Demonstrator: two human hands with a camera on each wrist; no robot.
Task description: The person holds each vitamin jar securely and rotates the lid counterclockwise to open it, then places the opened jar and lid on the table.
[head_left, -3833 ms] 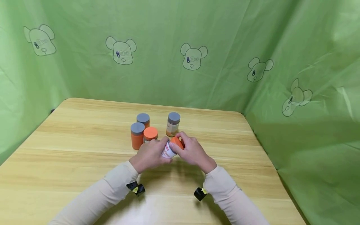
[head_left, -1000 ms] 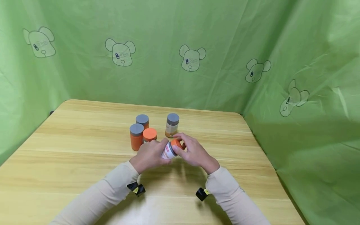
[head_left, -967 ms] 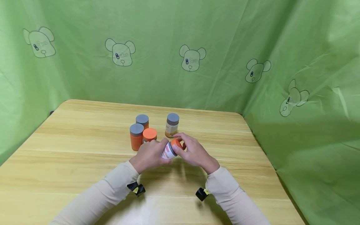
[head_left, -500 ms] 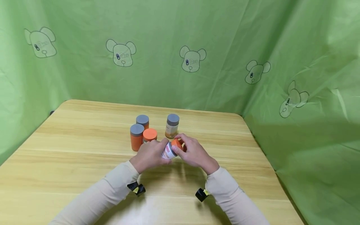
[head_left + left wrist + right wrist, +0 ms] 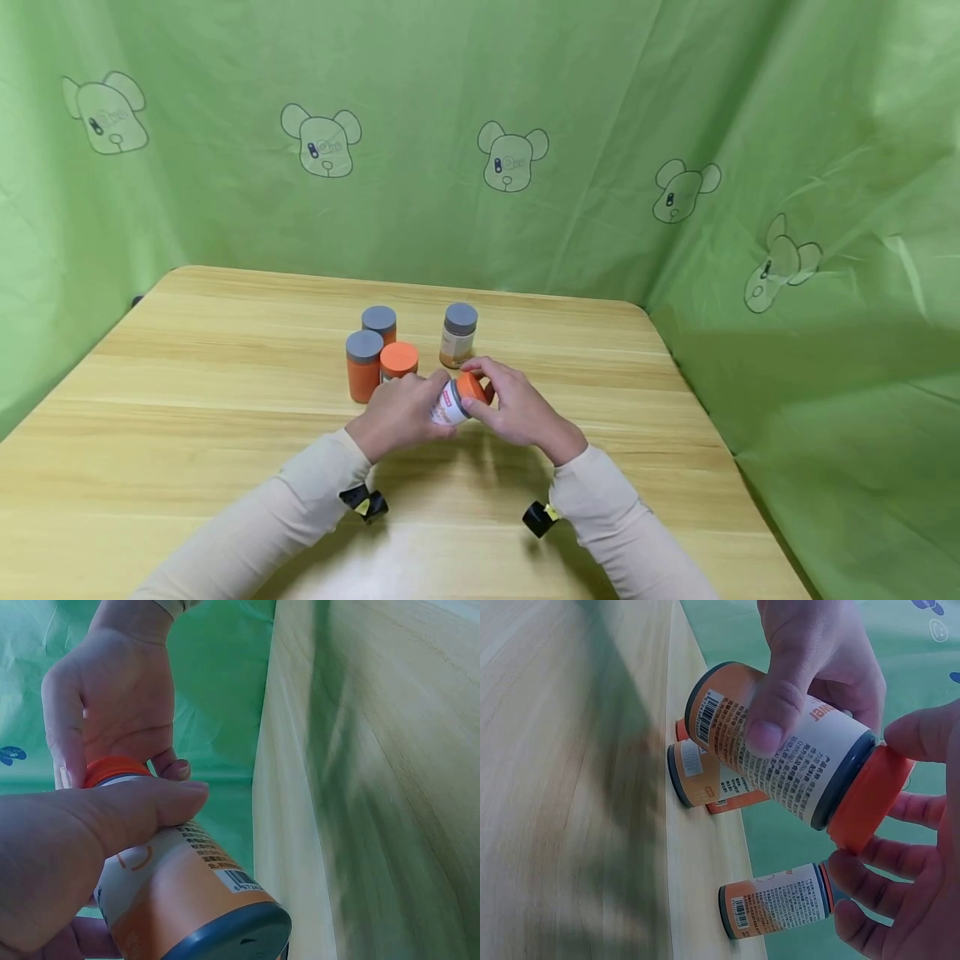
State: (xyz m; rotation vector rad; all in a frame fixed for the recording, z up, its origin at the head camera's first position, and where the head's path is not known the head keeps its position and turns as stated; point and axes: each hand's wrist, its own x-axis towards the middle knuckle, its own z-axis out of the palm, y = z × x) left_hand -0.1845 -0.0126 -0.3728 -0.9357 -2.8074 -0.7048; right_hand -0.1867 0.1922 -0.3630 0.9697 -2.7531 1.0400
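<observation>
My left hand (image 5: 401,414) grips the body of a tilted supplement bottle (image 5: 795,754), its thumb lying across the printed label. The bottle is white and orange with a dark grey base and is held above the table. An orange lid (image 5: 871,799) sits on its dark collar, pointing up and to the right in the head view. Around that lid curl the thumb and fingers of my right hand (image 5: 517,408). In the left wrist view, the left thumb partly hides the bottle's upper end, and the right hand (image 5: 124,697) is beyond it at the lid.
Left of the hands, two orange bottles with grey lids (image 5: 363,367) (image 5: 379,318) stand close to an orange-lidded bottle (image 5: 400,357). Behind the hands stands a grey-lidded bottle (image 5: 459,337). All are on the wooden table (image 5: 225,400), with green curtains (image 5: 420,225) around it.
My right thumb and fingers have shifted their hold around the orange lid, the thumb moving slightly lower. The left hand keeps the bottle in nearly the same place. The standing bottles have not moved.
</observation>
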